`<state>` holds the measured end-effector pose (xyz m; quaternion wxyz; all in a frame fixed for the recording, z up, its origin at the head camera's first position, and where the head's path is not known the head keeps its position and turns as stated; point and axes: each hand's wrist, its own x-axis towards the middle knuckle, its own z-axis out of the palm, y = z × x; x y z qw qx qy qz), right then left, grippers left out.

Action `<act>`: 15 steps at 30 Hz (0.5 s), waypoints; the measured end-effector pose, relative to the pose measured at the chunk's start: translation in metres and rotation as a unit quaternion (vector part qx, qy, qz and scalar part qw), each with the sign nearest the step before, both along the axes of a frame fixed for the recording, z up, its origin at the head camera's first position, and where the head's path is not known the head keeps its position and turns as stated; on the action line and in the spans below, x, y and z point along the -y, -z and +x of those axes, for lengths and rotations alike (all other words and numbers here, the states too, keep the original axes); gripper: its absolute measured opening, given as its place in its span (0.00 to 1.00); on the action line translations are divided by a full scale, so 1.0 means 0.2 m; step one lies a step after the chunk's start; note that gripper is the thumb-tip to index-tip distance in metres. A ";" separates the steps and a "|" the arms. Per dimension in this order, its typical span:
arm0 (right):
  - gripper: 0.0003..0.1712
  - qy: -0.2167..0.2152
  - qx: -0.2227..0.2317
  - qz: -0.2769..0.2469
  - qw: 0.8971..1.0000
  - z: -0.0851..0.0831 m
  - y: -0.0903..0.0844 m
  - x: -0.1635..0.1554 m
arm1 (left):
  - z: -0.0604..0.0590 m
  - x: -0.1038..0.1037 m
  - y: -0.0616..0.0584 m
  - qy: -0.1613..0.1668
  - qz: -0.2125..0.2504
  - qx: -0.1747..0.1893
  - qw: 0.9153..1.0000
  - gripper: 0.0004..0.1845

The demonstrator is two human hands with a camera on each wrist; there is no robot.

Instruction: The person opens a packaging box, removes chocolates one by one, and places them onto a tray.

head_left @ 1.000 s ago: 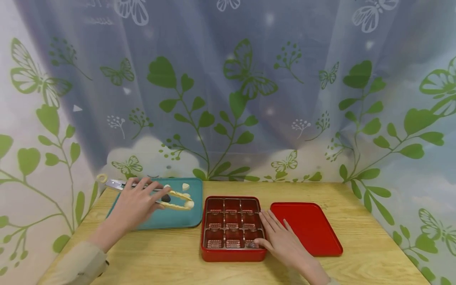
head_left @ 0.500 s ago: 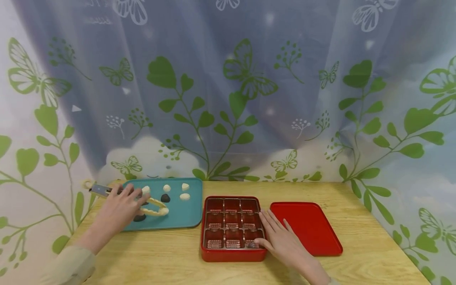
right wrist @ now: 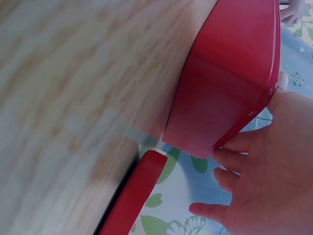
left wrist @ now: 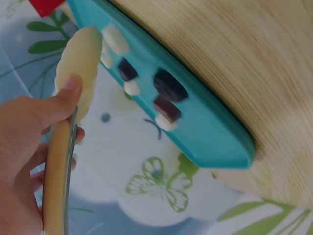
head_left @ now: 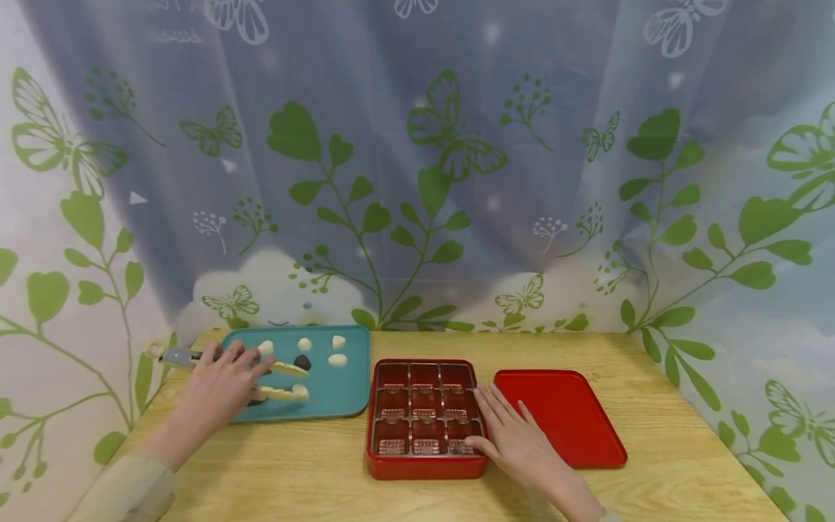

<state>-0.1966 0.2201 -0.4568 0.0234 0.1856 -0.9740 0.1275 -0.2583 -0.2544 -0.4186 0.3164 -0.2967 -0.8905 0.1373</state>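
My left hand [head_left: 225, 384] grips metal-handled tongs [head_left: 172, 357] with cream-coloured ends over the left part of a teal tray [head_left: 342, 395]. The two ends of the tongs stand apart. In the left wrist view, thumb and fingers hold the tongs [left wrist: 78, 68] from both sides. On the tray lie several small chocolate-like pieces: cream ones such as the oval piece [head_left: 337, 359], and darker ones such as the black piece [head_left: 302, 362] and brown piece [left wrist: 166, 108]. My right hand [head_left: 522, 449] rests along the right side of a red box [head_left: 427, 470], fingers extended, thumb at its near corner.
The box holds a clear insert [head_left: 426, 406] in three rows of three compartments. Right of it, behind the right hand, lies a flat red lid [head_left: 564, 417]. A patterned curtain [head_left: 417, 181] hangs along the back edge of the wooden table [head_left: 313, 464].
The left hand with the tongs has moved left across the tray, uncovering several pieces. In the last half second the tongs' ends have spread apart. The right hand and box stay in place.
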 end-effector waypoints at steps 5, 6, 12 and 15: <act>0.48 0.001 -0.002 0.001 1.000 0.00 0.00 -0.01 | 0.06 -0.10 -0.04 -0.001 0.016 0.039 0.999 0.33; 0.48 0.001 -0.002 0.001 1.000 0.00 0.00 -0.01 | 0.07 -0.13 -0.05 0.001 0.019 0.041 0.999 0.33; 0.48 0.001 -0.004 0.003 1.000 0.00 0.00 -0.01 | 0.10 -0.30 -0.07 0.038 0.035 0.024 0.998 0.34; 0.47 0.000 -0.002 0.001 1.000 -0.01 0.01 -0.01 | 0.11 -0.40 -0.09 0.056 0.038 0.025 0.997 0.33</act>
